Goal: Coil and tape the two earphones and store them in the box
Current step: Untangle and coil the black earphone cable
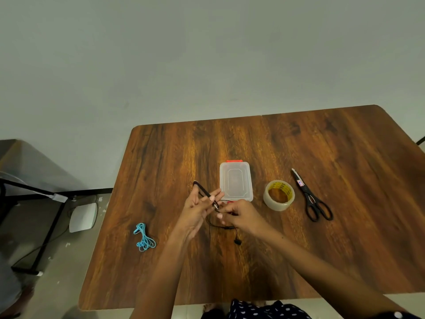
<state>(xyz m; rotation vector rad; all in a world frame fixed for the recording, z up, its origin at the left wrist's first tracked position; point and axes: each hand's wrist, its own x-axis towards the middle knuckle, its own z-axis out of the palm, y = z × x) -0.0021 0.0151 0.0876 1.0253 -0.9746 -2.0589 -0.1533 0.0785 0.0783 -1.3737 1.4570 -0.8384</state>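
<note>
A wooden table [299,139] is filling the right and centre of the head view, seen from above. Beyond its left edge, a black metal frame [49,217] and a white flat device [82,217] are sitting on the floor.

Near the table's left side, a blue earphone [145,238] is lying in a loose bundle, well apart from the hands.

Just left of centre, the left hand [197,210] is hovering above the table with its fingers fairly straight. The black earphone [204,192] cable is looping around those fingers, and its plug is resting by the fingertips.

The right hand [241,215] is meeting it just beside, fingers curled and pinching the same black cable. More cable is trailing beneath both hands, with one earbud lying on the wood.

Directly behind the hands, a clear plastic box [235,180] with an orange clasp is sitting closed.

Right of the box, a roll of clear tape [279,195] is lying flat. Farthest right, black scissors [310,196] are lying with the blades closed.
</note>
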